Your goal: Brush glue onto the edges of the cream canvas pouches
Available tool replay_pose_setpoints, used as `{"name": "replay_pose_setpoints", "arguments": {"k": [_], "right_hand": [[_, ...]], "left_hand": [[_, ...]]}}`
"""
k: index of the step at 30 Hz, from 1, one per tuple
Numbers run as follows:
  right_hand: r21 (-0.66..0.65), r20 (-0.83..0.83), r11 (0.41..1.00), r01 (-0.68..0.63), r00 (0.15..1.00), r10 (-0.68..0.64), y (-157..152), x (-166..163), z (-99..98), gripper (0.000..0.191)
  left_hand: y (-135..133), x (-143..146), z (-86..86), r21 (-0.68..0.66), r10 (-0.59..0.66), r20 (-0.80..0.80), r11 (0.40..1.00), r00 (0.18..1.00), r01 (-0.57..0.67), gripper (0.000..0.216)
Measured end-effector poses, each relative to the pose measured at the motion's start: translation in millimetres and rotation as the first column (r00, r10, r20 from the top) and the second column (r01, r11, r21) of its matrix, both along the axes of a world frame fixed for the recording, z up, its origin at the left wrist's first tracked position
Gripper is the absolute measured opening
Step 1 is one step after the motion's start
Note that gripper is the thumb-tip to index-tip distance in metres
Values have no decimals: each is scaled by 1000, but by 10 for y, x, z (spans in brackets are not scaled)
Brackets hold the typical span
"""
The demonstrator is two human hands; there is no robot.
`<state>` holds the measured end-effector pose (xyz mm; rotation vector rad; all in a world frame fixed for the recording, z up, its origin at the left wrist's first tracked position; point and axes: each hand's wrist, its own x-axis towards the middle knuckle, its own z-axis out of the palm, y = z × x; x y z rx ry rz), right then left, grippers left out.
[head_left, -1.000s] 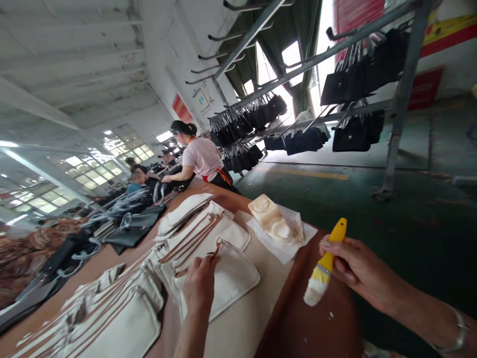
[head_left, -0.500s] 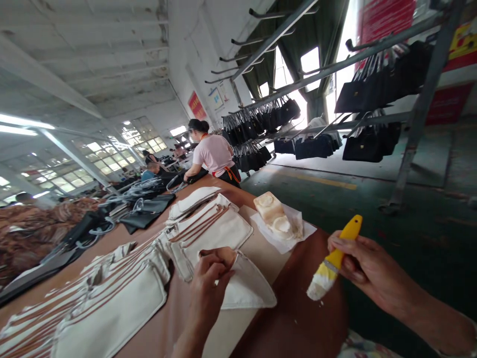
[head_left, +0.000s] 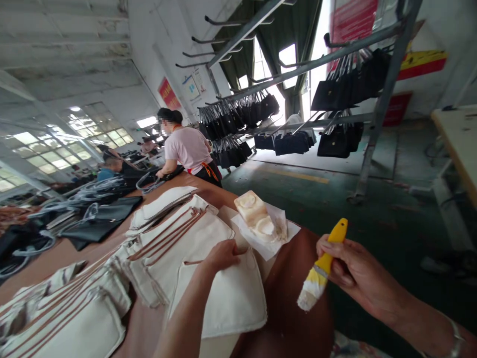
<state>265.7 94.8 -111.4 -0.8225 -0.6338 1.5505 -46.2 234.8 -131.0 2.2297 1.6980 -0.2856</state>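
Observation:
My right hand (head_left: 352, 263) is closed around the yellow handle of a paintbrush (head_left: 325, 261). White paste coats the bristles, which point down over the brown tabletop. My left hand (head_left: 223, 254) grips the top edge of a cream leather bag piece (head_left: 234, 303), its fingers curled at the edge and partly hidden. This piece lies in front of me with its broad face up. Beyond my left hand, a paste-smeared plastic container (head_left: 250, 203) lies on a white sheet (head_left: 292, 226).
Stacked cream bag pieces with brown edges (head_left: 186, 231) lie left and behind. A black bag (head_left: 108, 219) rests farther off on the brown table (head_left: 149, 318). A co-worker (head_left: 188, 149) stands at its far end. A metal rack (head_left: 387, 74) holds black bags (head_left: 335, 92).
My left hand has moved from the folded-up brown edge to the piece's far top edge, and the piece now lies flatter. The view has turned right. The right hand still holds the brush.

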Motion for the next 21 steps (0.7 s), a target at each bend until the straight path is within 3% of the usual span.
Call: {"name": "replay_pose_setpoints", "arguments": {"k": [4,9,11,14,21], "right_hand": [[-27,-22,999,42,999,-43,161,50,-76,27],[-17,-81,998,55,995,-56,374,-21,-235,23],[-29,-103,998,58,993,-61,447,-63,-281,26],[-28,-107,998,58,992,-61,534,-132,-299,31],[172,79,985,-8,997,-5,503,-408,-168,30]], "left_hand": [[159,76,-187,-53,9,-22,999,1000,-10,31],[144,75,-176,-141,40,40,989,998,-34,14],[48,52,-107,-142,59,116,989,991,-42,8],[-192,-2,58,-154,76,250,987,965,-38,22],[-849,-20,453,-198,133,451,979,882,-46,29]]}}
